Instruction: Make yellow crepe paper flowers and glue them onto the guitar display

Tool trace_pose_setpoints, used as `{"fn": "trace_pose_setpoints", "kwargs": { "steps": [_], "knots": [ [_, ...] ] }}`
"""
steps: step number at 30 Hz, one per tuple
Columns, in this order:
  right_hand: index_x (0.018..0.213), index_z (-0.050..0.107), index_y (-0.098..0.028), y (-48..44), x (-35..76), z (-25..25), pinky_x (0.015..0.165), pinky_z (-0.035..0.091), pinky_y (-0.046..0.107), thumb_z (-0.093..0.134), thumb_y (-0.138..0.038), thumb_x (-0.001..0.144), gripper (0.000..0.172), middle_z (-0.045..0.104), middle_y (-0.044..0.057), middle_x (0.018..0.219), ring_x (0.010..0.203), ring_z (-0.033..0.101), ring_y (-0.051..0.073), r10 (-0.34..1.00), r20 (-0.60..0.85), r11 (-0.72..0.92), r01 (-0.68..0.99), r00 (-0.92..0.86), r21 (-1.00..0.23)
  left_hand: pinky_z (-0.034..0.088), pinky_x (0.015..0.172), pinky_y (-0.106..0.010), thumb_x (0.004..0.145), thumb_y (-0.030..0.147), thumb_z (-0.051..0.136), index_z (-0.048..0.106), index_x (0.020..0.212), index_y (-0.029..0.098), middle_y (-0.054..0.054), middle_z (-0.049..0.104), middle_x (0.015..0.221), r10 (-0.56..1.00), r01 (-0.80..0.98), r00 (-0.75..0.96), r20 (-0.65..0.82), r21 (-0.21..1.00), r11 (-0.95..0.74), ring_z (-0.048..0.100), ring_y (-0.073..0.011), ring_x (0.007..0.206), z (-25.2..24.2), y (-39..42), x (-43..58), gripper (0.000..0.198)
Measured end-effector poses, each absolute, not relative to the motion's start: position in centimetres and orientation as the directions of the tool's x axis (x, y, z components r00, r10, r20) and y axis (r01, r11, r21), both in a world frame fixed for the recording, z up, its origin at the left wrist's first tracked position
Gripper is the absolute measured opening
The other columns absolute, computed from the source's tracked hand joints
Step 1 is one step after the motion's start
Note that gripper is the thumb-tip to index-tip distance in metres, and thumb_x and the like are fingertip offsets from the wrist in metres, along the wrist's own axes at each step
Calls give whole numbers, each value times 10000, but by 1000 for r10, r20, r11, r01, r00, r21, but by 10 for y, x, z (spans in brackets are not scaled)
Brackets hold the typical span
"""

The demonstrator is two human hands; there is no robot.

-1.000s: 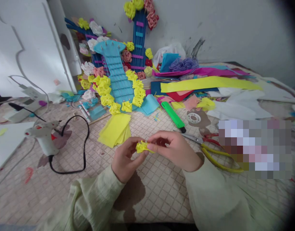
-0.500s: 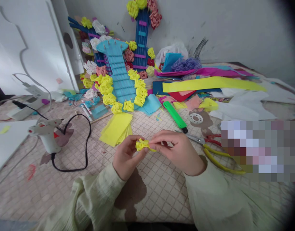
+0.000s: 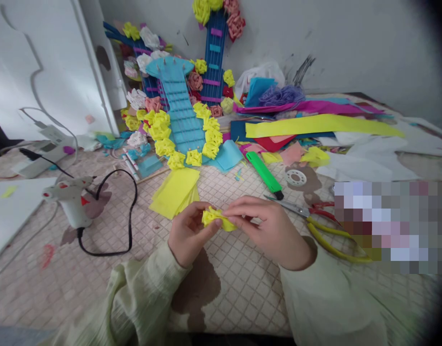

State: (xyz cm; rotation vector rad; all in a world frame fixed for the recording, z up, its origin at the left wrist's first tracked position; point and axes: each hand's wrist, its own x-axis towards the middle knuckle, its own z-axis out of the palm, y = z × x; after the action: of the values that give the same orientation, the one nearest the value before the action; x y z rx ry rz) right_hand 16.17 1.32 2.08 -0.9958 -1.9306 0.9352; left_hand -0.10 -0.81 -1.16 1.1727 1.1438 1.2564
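Observation:
A crumpled yellow paper flower (image 3: 213, 217) is pinched between the thumb and fingers of my left hand (image 3: 190, 230). My right hand (image 3: 269, 228) is closed on the flower's right side, where a loose flap of yellow paper sticks out under the fingertips. Just beyond my left hand lies a fanned stack of yellow paper sheets (image 3: 175, 192). Behind it leans a light blue guitar-shaped piece (image 3: 183, 105) with strings and a border of yellow paper flowers (image 3: 159, 126).
On the left stands a glue gun (image 3: 69, 202) with its looped black cable. A green utility knife (image 3: 264, 174), scissors (image 3: 293, 206) and yellow-handled pliers (image 3: 336, 245) lie to the right. Coloured paper strips (image 3: 314, 126) pile up at the back right, near a white spool (image 3: 295, 177).
More of the yellow flap shows between my hands now. My right hand has shifted slightly right and down, while the left keeps its pinch.

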Motion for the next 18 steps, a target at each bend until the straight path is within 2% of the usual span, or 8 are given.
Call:
{"fn": "trace_pose_setpoints", "kwargs": {
  "steps": [13, 18],
  "knots": [
    [805, 705, -222, 15, 162, 19, 553, 470, 217, 564, -88, 744, 204, 666, 16, 793, 697, 607, 120, 875, 212, 370, 318, -436, -873, 452, 557, -205, 670, 189, 666, 558, 840, 136, -13, 587, 729, 999, -47, 48, -1, 999, 3, 541, -92, 616, -16, -7, -3, 208],
    [825, 691, -219, 18, 165, 22, 602, 485, 245, 551, -93, 756, 201, 673, 19, 823, 745, 609, 137, 864, 217, 393, 339, -454, -855, 461, 594, -213, 668, 187, 666, 579, 947, 157, -26, 587, 808, 999, -47, 32, 43, 998, -42, 547, -108, 683, -15, -7, -3, 294]
  ]
}}
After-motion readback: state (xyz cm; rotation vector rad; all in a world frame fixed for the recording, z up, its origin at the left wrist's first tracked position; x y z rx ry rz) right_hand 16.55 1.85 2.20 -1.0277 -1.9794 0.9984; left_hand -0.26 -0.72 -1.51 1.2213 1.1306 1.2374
